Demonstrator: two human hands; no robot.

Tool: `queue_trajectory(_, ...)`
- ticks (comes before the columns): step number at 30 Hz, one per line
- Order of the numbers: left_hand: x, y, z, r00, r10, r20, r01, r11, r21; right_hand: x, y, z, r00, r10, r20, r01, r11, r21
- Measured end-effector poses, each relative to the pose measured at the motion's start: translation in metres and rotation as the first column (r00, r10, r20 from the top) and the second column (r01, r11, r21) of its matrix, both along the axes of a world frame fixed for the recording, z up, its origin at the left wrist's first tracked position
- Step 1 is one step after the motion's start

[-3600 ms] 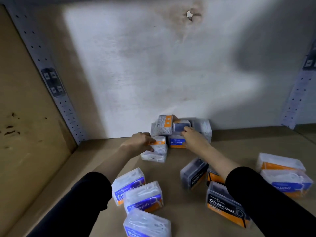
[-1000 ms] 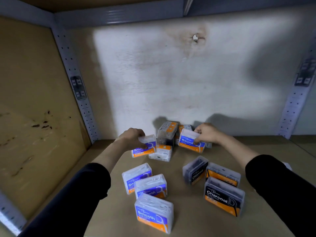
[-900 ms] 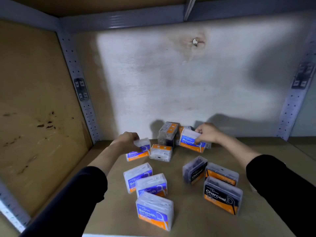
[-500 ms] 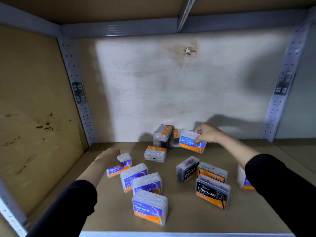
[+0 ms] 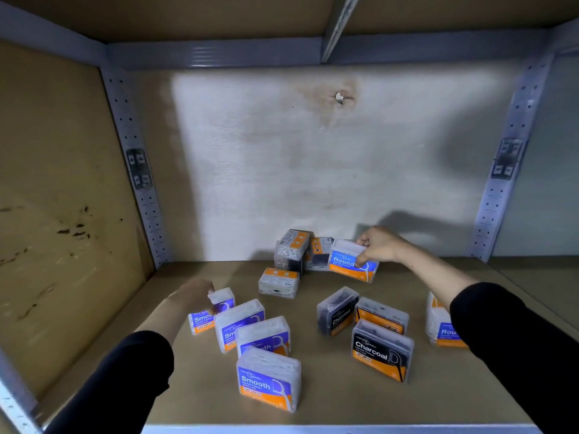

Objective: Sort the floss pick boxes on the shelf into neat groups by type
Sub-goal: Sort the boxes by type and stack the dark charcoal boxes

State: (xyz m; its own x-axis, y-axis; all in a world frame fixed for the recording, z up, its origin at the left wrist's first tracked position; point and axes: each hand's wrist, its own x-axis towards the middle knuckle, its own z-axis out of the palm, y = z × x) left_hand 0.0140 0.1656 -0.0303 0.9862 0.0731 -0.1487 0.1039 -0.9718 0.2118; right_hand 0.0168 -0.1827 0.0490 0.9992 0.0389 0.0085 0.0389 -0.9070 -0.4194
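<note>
Four Smooth boxes (image 5: 268,377) line up front-left on the shelf (image 5: 329,399). The left grip (image 5: 195,296), kinda blurry, is clamped on the rearmost Smooth box (image 5: 203,321). The right grip (image 5: 379,245) pinches a tilted Round box (image 5: 346,261) near the back wall (image 5: 250,151), just beside a small jumble of boxes (image 5: 291,249). Three Charcoal boxes (image 5: 380,352) sit mid-right.

Left hand (image 5: 191,294) motion-blurred, grip unclear; front Round box (image 5: 437,325) half hidden behind right sleeve (image 5: 507,339).
</note>
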Motion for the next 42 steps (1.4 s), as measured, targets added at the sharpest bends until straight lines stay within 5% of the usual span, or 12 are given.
queue_trajectory(10,-0.002,-0.031,0.034,0.984,-0.125,0.124,0.125,0.992,0.008,-0.017,-0.02,0.017,1.0,-0.026,0.017,0.026,1.0,0.006)
queue_trajectory(23,-0.071,-0.162,0.053,0.896,-0.224,0.382,0.308,0.936,-0.172,-0.069,-0.065,0.033,0.994,-0.109,0.021,0.11,0.994,-0.024)
queue_trajectory(42,-0.133,-0.216,-0.086,0.988,-0.108,0.112,0.129,0.971,-0.201,-0.123,-0.123,-0.024,0.97,-0.213,-0.121,0.192,0.968,-0.162)
